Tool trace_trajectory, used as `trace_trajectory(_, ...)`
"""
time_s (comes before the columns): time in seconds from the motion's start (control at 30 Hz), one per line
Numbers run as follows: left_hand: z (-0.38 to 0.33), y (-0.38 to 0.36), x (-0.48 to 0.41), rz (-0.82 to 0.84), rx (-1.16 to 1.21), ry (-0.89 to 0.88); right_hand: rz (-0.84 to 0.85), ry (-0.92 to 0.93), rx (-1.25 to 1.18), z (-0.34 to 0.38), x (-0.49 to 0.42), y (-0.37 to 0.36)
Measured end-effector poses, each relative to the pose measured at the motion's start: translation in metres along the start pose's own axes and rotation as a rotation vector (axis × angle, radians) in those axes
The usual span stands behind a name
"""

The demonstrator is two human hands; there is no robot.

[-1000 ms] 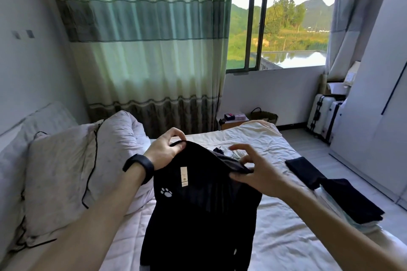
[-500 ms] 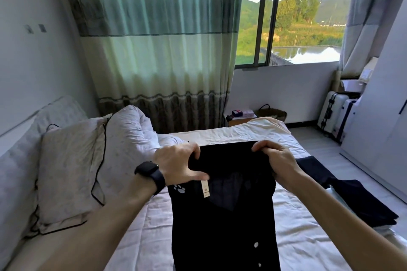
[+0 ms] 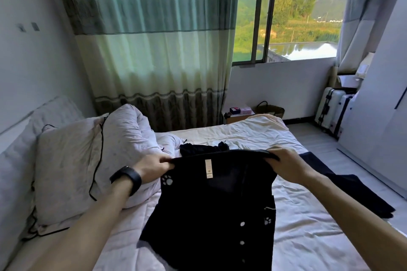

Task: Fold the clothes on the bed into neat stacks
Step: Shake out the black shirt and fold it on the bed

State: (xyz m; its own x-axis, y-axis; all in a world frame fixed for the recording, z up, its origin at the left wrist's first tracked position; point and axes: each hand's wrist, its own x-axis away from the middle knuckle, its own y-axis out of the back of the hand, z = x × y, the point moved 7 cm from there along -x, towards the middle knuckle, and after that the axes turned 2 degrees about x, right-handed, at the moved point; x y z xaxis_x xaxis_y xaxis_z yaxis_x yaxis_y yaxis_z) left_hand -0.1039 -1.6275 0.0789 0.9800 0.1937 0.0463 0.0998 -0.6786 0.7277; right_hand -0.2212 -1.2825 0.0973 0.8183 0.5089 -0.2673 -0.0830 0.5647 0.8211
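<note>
Single head-worn wide-angle view. Faces forward and down along the white quilted bed [image 3: 308, 237] toward the green striped curtain [image 3: 154, 50] and dark-framed window [image 3: 308, 28]. Close to lens: left hand [image 3: 154, 166], right hand [image 3: 286, 160], gripping black buttoned shirt [image 3: 215, 204].

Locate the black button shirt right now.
Head view, centre: the black shirt hangs over the bed, top edge held between the left hand and the right hand, pillow to its left.

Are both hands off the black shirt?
No: the left hand and right hand each grip the top edge of the shirt.
</note>
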Motion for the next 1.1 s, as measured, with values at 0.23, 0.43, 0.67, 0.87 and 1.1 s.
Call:
trace_trajectory(0.23, 0.036, -0.008, 0.002, -0.134, 0.001, 0.088, 0.178, -0.305, -0.212, -0.019, 0.009, -0.029)
trace_trajectory(0.43, 0.028, 0.041, 0.009, -0.361, -0.344, -0.046, 0.214, -0.282, -0.227, -0.011, 0.023, -0.037)
trace_trajectory(0.67, 0.066, 0.026, 0.005, -0.279, 0.046, 0.126, 0.301, -0.240, -0.295, 0.020, 0.052, -0.065)
trace_trajectory(0.87, 0.087, -0.011, 0.039, 0.381, 0.325, 0.183, 0.482, -0.508, -0.770, 0.006, 0.072, -0.069)
trace_trajectory(1.1, 0.069, 0.032, 0.053, -0.008, 0.148, 0.053, 0.372, -0.384, -0.597, 0.000, 0.070, -0.043)
